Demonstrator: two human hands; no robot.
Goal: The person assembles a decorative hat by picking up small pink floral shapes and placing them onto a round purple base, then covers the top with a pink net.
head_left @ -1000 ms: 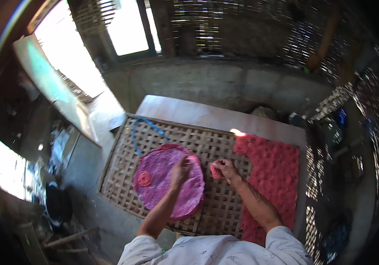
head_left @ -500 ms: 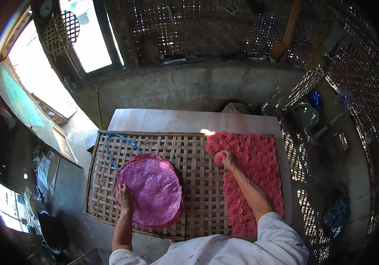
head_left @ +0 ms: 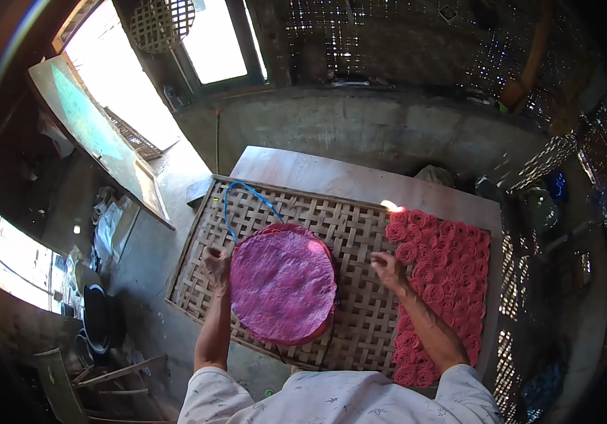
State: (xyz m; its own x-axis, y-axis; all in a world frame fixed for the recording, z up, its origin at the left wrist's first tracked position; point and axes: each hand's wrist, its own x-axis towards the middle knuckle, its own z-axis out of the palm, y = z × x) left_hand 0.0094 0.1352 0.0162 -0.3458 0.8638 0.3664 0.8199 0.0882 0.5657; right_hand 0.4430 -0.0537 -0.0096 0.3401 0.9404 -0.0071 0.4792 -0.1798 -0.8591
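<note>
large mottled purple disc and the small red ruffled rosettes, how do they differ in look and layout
Colour: the large mottled purple disc is purple with paler patches, while the small red ruffled rosettes are red.
Size: the disc is far wider than any single rosette.
Layout: the disc lies left of centre; the rosettes are packed side by side at the right.
Shared: both have rounded outlines and are on the brown woven tray.

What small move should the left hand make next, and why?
Perhaps grasp the left edge of the purple round sheet with the left hand: that hand sits right beside it, nothing lies on top, and the right hand is over the woven tray, beside the red coils.
</note>
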